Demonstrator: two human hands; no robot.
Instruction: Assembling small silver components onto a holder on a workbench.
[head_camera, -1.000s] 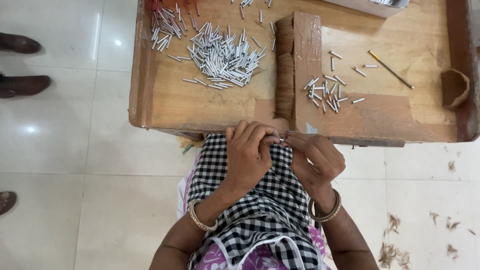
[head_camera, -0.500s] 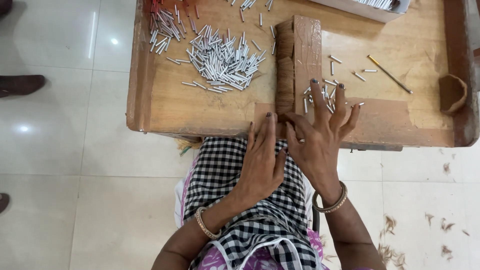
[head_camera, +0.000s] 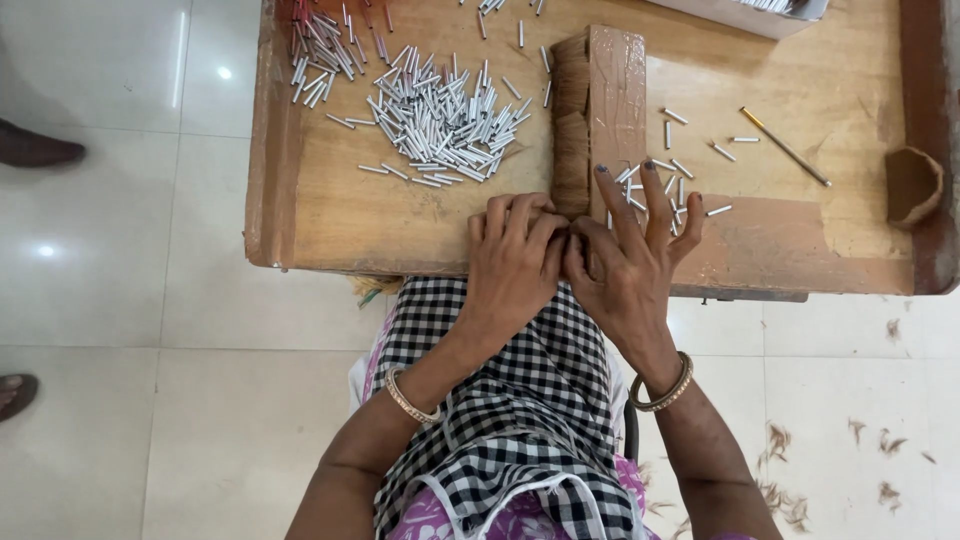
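- The bundle of brown fibre (head_camera: 572, 130) lies on the wooden table, packed against the left face of a wooden block (head_camera: 615, 100); its long axis runs from 12 to 6 o'clock, the near end pointing at the person
- The left hand (head_camera: 515, 265) meets that near end, fingers curled down over it with the tips tucked under; what they pinch, if anything, I cannot tell
- The right hand (head_camera: 628, 255) sits just beside it at 3 o'clock, thumb side pressed to the left hand, fingers (head_camera: 655, 195) fanned wide and raised over a few loose tubes, holding nothing visible
- A heap of short silver tubes (head_camera: 445, 125) spreads at 10 o'clock from the hands, their axes pointing every way
- A thin gold-tipped stick (head_camera: 785, 147) lies at 2 o'clock, slanting from upper left to lower right
- A small brown cup (head_camera: 912, 185) rests on its side near the right rim
- The wooden table (head_camera: 330, 215) has a raised rim and stands on pale glossy floor tiles (head_camera: 130, 290), with fibre scraps scattered at 4 o'clock
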